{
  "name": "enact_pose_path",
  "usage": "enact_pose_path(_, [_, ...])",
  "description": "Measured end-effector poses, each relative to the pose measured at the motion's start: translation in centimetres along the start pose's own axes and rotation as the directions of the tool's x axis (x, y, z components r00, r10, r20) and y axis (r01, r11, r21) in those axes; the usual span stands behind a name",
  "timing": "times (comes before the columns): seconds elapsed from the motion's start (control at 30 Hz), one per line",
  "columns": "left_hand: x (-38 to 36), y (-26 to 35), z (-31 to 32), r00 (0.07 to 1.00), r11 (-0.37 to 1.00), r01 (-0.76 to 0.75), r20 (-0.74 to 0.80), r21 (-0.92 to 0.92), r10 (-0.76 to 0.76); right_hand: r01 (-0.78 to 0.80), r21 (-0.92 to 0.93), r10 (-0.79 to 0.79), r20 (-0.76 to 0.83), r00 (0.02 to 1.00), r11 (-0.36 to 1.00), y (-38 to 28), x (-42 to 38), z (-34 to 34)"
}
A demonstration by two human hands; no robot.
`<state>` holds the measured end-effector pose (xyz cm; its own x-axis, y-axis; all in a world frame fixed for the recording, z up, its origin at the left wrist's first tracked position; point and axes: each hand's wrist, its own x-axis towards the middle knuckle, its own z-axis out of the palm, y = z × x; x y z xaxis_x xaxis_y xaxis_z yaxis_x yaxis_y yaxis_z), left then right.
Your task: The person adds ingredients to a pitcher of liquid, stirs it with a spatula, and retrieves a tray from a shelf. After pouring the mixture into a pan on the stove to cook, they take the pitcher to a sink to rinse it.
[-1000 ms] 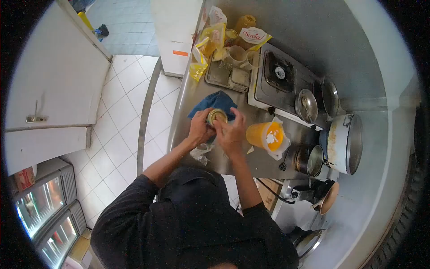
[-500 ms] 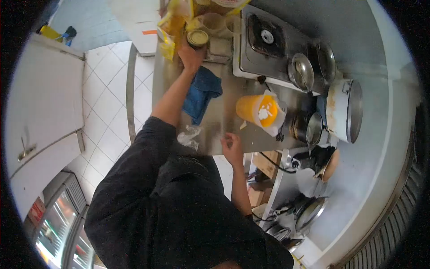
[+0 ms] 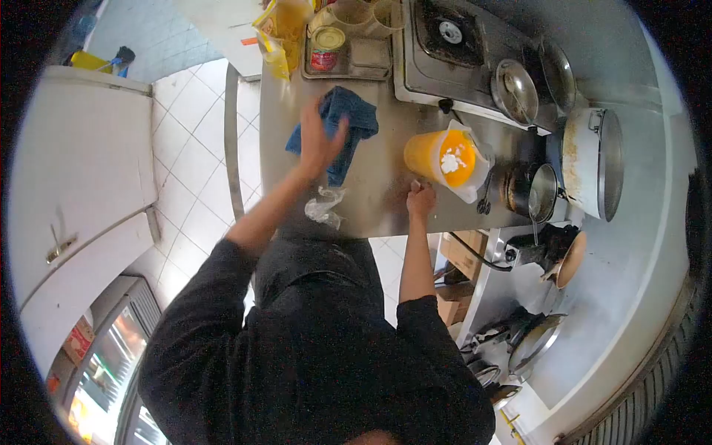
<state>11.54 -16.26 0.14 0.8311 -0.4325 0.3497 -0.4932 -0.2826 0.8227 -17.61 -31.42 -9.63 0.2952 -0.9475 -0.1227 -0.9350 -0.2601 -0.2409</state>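
My left hand point(image 3: 320, 144) is over the blue cloth point(image 3: 348, 111) on the steel counter point(image 3: 378, 170), its fingers spread and holding nothing; whether it touches the cloth is unclear. Beside the yellow-filled plastic pitcher point(image 3: 430, 156), which has white matter on top, my right hand point(image 3: 421, 200) is closed near the counter's front edge. Anything between its fingers is too small to make out. A can with a red label point(image 3: 326, 49) stands upright on the metal tray point(image 3: 345, 75). Crumpled clear plastic point(image 3: 324, 208) lies near the front edge.
A gas stove point(image 3: 415, 85) bears a metal pan point(image 3: 515, 93). To the right are a dark pot point(image 3: 530, 193) and a large white pot point(image 3: 582, 163). Yellow packaging point(image 3: 276, 59) stands at the back left. A shelf with boxes point(image 3: 463, 256) is below the counter.
My left hand has let go of the can and moved back over the cloth. My right hand has moved right, nearer the pitcher, and its fingers have closed. The view has shifted slightly.
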Motion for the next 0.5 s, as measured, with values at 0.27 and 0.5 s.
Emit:
enact_pose_path(0.27, [-15.4,-3.0,-7.5,0.429,0.83,-0.557,0.846,-0.027,0.316,-0.084,0.561,-0.218,0.45,0.866,0.823,-4.6,-11.7,-6.3])
enact_pose_path(0.5, [-19.8,1.9,-1.0,0.456,0.341,0.881,0.78,-0.327,-0.429,-0.261,0.793,-0.145,0.399,0.906,0.551,-7.4,-16.5,-9.3])
